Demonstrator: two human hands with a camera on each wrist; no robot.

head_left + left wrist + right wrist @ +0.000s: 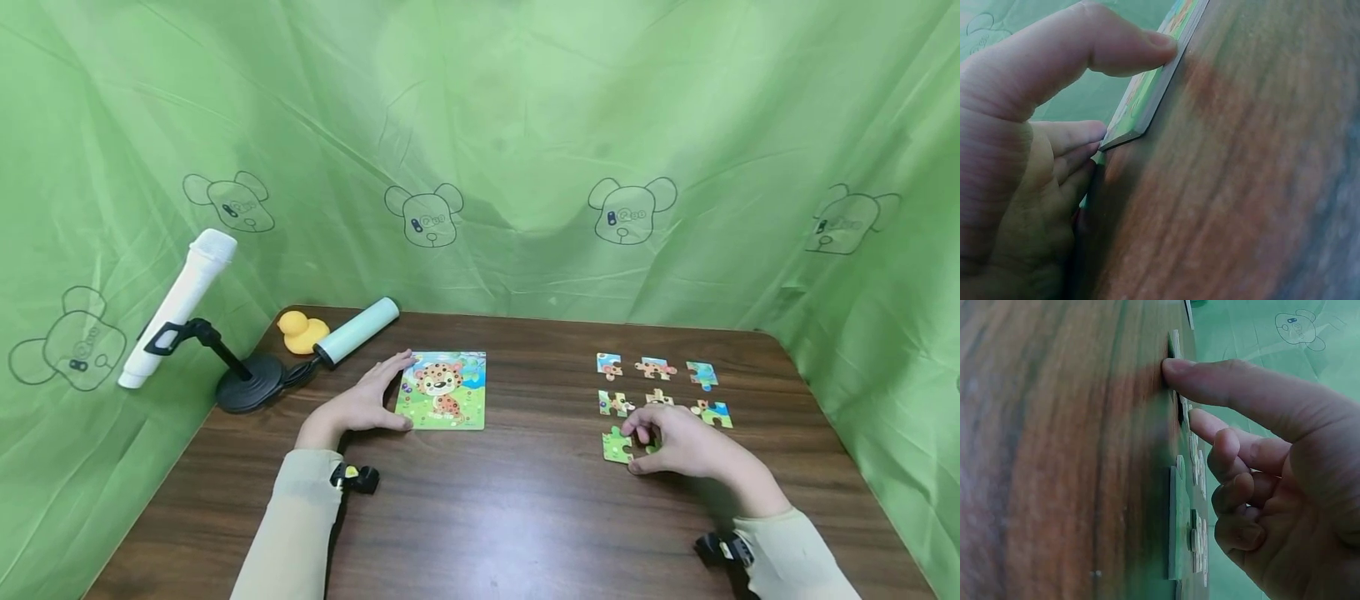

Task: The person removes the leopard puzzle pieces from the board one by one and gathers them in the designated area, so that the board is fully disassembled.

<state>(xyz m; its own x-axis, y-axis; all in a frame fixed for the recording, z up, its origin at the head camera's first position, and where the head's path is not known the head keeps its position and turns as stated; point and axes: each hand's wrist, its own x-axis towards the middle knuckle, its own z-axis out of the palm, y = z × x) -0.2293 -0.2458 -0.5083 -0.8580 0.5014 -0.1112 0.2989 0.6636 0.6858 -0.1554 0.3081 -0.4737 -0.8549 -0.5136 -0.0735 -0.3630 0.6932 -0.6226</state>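
My left hand [363, 402] rests at the left side of a square puzzle board [441, 390] with a cartoon leopard picture. In the left wrist view the thumb touches the board's near edge, while the fairly straight fingers [1072, 134] meet its left side. Over on the right, several puzzle pieces [617, 403] lie in rows. My right hand [686, 442] has its thumb and index finger at the near and far edges of a green puzzle piece [617, 447], pinching it; the other fingers are curled. Part of the bottom row is hidden beneath that hand.
At the back left stand a yellow rubber duck [302, 333], a pale blue cylinder [360, 332] with a black end, and a white microphone [180, 304] on a black stand [251, 383]. A green curtain [517, 125] hangs behind the brown table [465, 521].
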